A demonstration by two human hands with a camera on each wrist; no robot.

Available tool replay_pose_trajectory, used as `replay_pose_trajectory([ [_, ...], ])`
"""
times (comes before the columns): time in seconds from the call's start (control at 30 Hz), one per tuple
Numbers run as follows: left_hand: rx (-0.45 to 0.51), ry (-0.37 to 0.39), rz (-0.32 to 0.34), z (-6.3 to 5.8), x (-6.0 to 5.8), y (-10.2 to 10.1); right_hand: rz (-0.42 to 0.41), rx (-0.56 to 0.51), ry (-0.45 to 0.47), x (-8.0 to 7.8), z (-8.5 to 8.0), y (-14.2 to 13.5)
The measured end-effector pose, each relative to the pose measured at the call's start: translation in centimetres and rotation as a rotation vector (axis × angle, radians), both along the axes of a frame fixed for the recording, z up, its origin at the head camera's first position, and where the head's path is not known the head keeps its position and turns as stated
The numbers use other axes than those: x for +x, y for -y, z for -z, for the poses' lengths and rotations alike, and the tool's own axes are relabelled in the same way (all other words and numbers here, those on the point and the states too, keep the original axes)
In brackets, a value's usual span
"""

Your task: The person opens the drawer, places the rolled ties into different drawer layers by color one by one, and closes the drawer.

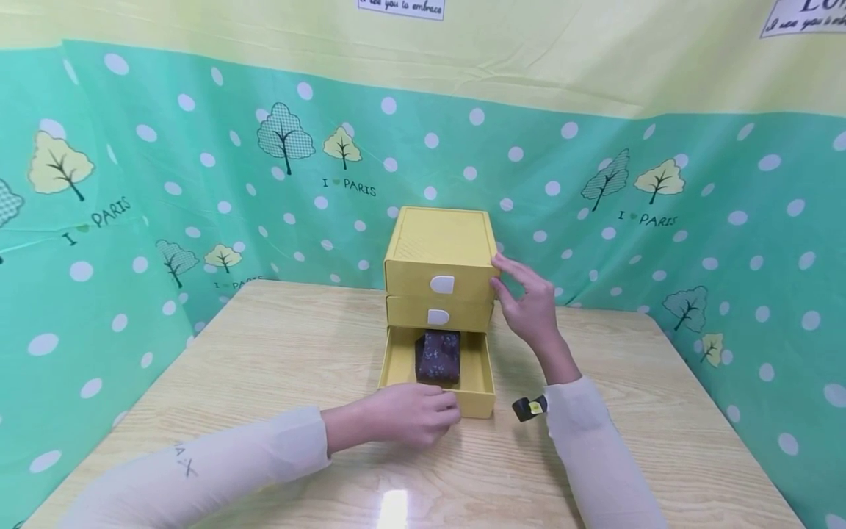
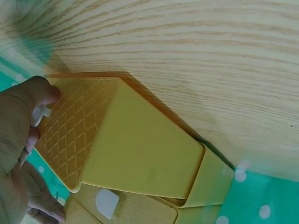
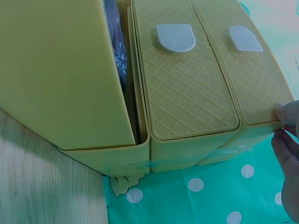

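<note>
A yellow drawer box [image 1: 441,235] with three stacked drawers stands on the table. Its bottom drawer [image 1: 477,402] is pulled out, and a folded dark cloth [image 1: 439,357] with small pale specks lies inside. At that drawer's front, my left hand [image 1: 413,415] pinches the white handle [image 2: 36,115] between thumb and fingers. My right hand [image 1: 529,301] holds the box's upper right front corner, its thumb [image 3: 286,113] on the front face and its fingers along the side. Both upper drawers, with white handles [image 3: 176,37], are pushed in.
The wood-grain table [image 1: 284,353] extends to both sides of the box. Behind it hangs a green and yellow curtain [image 1: 436,147] with dots and trees. A black strap [image 1: 526,409] with a yellow mark sits beside the right sleeve [image 1: 598,448].
</note>
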State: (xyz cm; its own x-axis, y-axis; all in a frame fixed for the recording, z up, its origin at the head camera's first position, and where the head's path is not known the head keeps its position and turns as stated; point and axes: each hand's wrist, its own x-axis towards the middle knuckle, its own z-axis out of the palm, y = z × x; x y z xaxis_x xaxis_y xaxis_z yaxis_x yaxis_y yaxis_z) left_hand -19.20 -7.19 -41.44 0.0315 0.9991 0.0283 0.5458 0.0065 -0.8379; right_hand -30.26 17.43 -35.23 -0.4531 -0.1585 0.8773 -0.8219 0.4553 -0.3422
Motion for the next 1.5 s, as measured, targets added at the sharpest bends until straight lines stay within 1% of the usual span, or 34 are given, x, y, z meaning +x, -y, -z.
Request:
replay_pose_trajectory([
  [0.1, -0.006, -0.013, -0.005, -0.3, -0.1, 0.0, 0.01, 0.002, 0.003, -0.1, 0.1, -0.1],
  [0.23, -0.004, -0.034, -0.005, -0.3, -0.4, 0.1, 0.014, 0.003, 0.006, -0.1, 0.1, -0.1],
  [0.47, -0.017, -0.027, -0.016, -0.2, -0.8, 0.1, 0.007, 0.003, 0.005, -0.2, 0.1, -0.1],
  [0.67, 0.018, -0.018, 0.001, -0.1, -1.4, 0.3, -0.001, -0.002, -0.009, -0.2, 0.2, 0.0],
  [0.8, 0.03, -0.031, 0.008, -0.1, -1.8, 0.4, -0.002, 0.001, -0.008, -0.1, 0.1, 0.0],
  [0.97, 0.017, -0.041, -0.005, -0.1, -2.0, 0.5, 0.0, 0.001, -0.008, -0.1, 0.1, 0.1],
  [1.13, 0.012, -0.053, -0.003, -0.1, -2.3, 0.4, -0.001, 0.003, -0.01, 0.0, 0.0, 0.1],
  [1.33, 0.022, -0.023, 0.0, 0.0, -2.8, 0.3, -0.005, -0.001, -0.014, 0.1, -0.1, 0.1],
  [1.5, 0.045, -0.014, 0.019, 0.3, -3.5, 0.3, -0.013, -0.004, -0.011, 0.0, -0.1, 0.1],
])
